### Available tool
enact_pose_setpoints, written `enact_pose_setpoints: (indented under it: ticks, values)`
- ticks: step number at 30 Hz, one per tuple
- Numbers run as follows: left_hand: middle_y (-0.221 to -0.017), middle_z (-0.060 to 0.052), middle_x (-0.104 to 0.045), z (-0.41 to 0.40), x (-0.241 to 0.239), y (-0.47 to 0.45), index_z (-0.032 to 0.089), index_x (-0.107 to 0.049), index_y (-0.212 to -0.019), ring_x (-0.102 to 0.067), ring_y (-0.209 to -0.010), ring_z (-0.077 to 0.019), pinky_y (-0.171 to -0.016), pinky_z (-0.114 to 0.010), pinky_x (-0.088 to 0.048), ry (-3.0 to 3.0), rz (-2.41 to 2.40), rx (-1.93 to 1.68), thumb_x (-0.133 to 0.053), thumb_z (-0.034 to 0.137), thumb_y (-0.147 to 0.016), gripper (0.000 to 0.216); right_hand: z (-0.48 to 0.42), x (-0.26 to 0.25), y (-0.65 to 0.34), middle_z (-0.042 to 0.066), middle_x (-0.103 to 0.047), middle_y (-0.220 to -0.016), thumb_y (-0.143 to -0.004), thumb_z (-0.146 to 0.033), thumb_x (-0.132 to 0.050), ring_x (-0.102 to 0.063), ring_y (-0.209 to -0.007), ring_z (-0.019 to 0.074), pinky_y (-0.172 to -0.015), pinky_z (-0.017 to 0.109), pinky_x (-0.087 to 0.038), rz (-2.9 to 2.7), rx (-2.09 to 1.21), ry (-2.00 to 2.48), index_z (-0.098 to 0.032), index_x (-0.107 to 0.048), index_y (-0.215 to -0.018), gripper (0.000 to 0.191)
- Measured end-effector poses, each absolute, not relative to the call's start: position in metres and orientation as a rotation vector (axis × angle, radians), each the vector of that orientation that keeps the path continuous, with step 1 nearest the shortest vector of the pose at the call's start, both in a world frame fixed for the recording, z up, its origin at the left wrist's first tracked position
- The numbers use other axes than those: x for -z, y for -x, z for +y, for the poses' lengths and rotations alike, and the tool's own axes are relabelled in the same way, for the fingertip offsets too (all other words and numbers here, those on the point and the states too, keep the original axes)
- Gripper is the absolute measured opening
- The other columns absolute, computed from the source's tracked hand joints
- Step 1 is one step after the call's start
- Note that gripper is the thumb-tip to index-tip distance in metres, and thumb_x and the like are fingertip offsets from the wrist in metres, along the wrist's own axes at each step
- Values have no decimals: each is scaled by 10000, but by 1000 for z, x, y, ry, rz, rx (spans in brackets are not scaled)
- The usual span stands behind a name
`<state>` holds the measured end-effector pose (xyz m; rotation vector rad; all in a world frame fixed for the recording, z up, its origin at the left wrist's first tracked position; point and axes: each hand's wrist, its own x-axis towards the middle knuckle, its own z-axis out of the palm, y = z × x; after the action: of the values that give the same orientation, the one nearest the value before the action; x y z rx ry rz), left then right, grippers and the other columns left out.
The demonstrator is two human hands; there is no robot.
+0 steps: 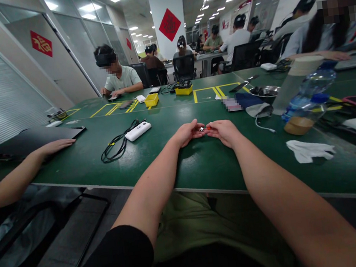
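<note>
My left hand (187, 133) and my right hand (223, 131) meet over the green table (201, 165), fingertips pinched together. Between them sits a tiny part (204, 128), silver on the left side and red-orange on the right. Each hand pinches one end of it; it is too small to name. Both forearms stretch out from the table's near edge.
A white power bank (138, 131) with a black cable (118, 143) lies to the left. Another person's hand (55, 146) rests on a black folder (34, 139). At right: water bottles (311, 101), a metal bowl (265, 91), a crumpled white cloth (310, 150). Yellow trays (151, 100) stand farther back.
</note>
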<state>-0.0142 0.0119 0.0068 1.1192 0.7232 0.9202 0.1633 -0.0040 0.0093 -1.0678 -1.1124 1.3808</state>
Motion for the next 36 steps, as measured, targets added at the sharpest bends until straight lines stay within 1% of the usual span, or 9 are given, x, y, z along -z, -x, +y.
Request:
enact_pose_setpoints:
  ticks: [2, 4, 6, 8, 12, 20, 29, 33, 36]
  values:
    - [-866, -126, -682, 11, -6, 14, 66, -622, -989, -653, -746, -126, -740, -251, -519, -1155, 727, -920, -506, 305, -894, 282, -4, -8, -163, 97, -697, -723, -783, -103, -609, -683, -672, 142, -654, 240, -569, -1129, -1378, 1069, -103, -645, -767, 39]
    - [-846, -102, -686, 10, -5, 14, 76, -620, -998, -652, -724, -106, -741, -234, -514, -1191, 745, -922, -570, 182, -849, 190, -4, -6, -163, 89, -698, -721, -765, -61, -613, -685, -683, 141, -660, 236, -569, -1144, -1365, 1068, -108, -644, -781, 58]
    - [-824, -85, -689, 10, -4, 13, 81, -620, -994, -649, -697, -91, -740, -226, -512, -1211, 771, -935, -596, 91, -807, 189, -5, -6, -162, 84, -699, -724, -752, -21, -605, -689, -697, 143, -661, 232, -570, -1156, -1349, 1069, -111, -640, -791, 104]
    - [-804, -82, -689, 8, -5, 11, 79, -625, -980, -651, -686, -92, -732, -228, -515, -1211, 797, -955, -593, 55, -793, 191, -6, -6, -162, 86, -700, -732, -751, -3, -593, -691, -705, 146, -662, 234, -571, -1161, -1346, 1076, -110, -636, -789, 122]
    - [-781, -91, -688, 7, -7, 10, 69, -644, -955, -661, -685, -110, -709, -226, -525, -1175, 830, -973, -550, 48, -807, 176, -8, -11, -161, 98, -704, -760, -764, -7, -574, -695, -720, 151, -677, 246, -575, -1133, -1357, 1104, -106, -629, -778, 115]
    - [-841, -120, -698, 8, -6, 12, 70, -660, -975, -674, -723, -131, -729, -231, -542, -1152, 805, -968, -540, 80, -816, 199, -10, -15, -161, 100, -706, -739, -762, -17, -554, -702, -724, 166, -689, 271, -581, -1092, -1414, 1108, -110, -626, -768, 118]
    - [-889, -120, -700, 6, -6, 11, 69, -653, -991, -674, -756, -119, -773, -220, -534, -1152, 810, -955, -573, 15, -771, 240, -7, -8, -162, 75, -698, -752, -686, 19, -612, -699, -726, 157, -683, 252, -585, -1119, -1387, 1068, -122, -634, -771, 166]
    - [-875, -104, -699, 6, -6, 11, 77, -643, -983, -672, -769, -118, -790, -227, -529, -1178, 817, -959, -596, 31, -767, 226, -7, -8, -162, 62, -692, -753, -689, 1, -631, -692, -706, 144, -670, 241, -581, -1129, -1386, 1056, -131, -630, -758, 149]
    - [-852, -95, -696, 5, -5, 10, 85, -629, -990, -668, -741, -111, -767, -228, -531, -1209, 828, -966, -599, 54, -777, 217, -9, -9, -162, 47, -680, -723, -687, -19, -648, -684, -677, 136, -625, 218, -570, -1158, -1361, 1049, -136, -628, -757, 138]
